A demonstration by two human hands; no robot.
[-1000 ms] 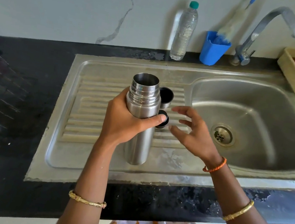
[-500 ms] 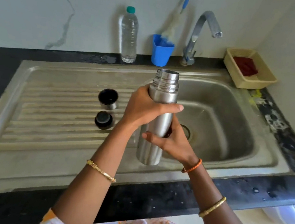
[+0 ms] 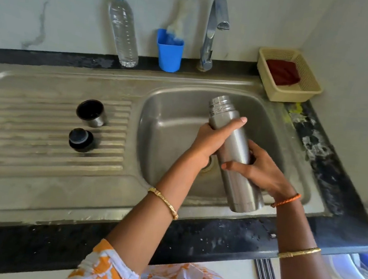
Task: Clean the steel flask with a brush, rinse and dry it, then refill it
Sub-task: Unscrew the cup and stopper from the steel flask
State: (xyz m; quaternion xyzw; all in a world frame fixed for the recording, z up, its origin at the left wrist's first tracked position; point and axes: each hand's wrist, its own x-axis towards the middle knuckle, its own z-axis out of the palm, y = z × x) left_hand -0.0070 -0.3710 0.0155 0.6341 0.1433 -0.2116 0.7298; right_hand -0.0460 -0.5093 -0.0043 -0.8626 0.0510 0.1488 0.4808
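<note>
The open steel flask [image 3: 235, 156] hangs tilted over the sink basin [image 3: 177, 114], its mouth pointing up and away. My left hand [image 3: 214, 136] grips it just below the threaded neck, thumb across the front. My right hand [image 3: 261, 169] holds its middle from the right side. The flask's steel cup [image 3: 91, 113] and black stopper [image 3: 80, 139] stand on the ribbed drainboard [image 3: 24, 140] to the left. A bottle brush [image 3: 179, 20] with a blue handle stands in a blue cup [image 3: 169, 52] by the wall. A clear water bottle [image 3: 124, 29] stands left of that cup.
The tap [image 3: 213, 30] rises behind the basin with its spout above the basin's back edge. A beige basket [image 3: 289, 92] holding a dark red cloth [image 3: 282, 71] sits in the back right corner. Black countertop [image 3: 211, 240] borders the sink.
The flask has moved right from above the drainboard to over the basin and tilted. My right hand, which was free beside it, now holds its middle.
</note>
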